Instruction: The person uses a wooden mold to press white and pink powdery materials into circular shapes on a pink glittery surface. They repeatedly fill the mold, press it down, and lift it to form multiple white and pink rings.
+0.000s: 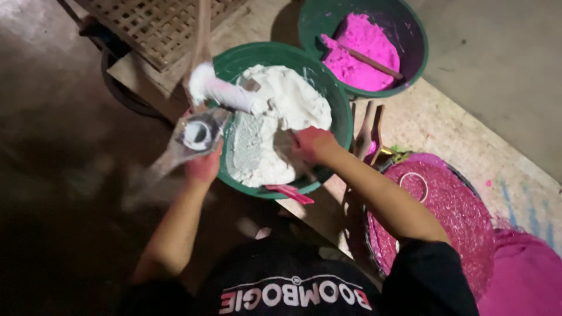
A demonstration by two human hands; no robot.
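Observation:
A green basin [342, 111] holds a heap of white powder [281, 117]. My left hand [203, 165] grips a wooden mould [190, 143] with a round white-dusted hollow, held at the basin's left rim. My right hand [313, 144] reaches into the basin and presses on the white powder, with a stick partly hidden under it. A powder-coated white handle [225, 92] lies across the powder's upper left.
A second green basin [417, 35] at the back holds bright pink powder with a wooden stick [374, 61] in it. A round tray [451, 205] of pink powder sits at right. A pink scoop [290, 193] rests on the near rim. Woven lattice [158, 23] lies at the back left.

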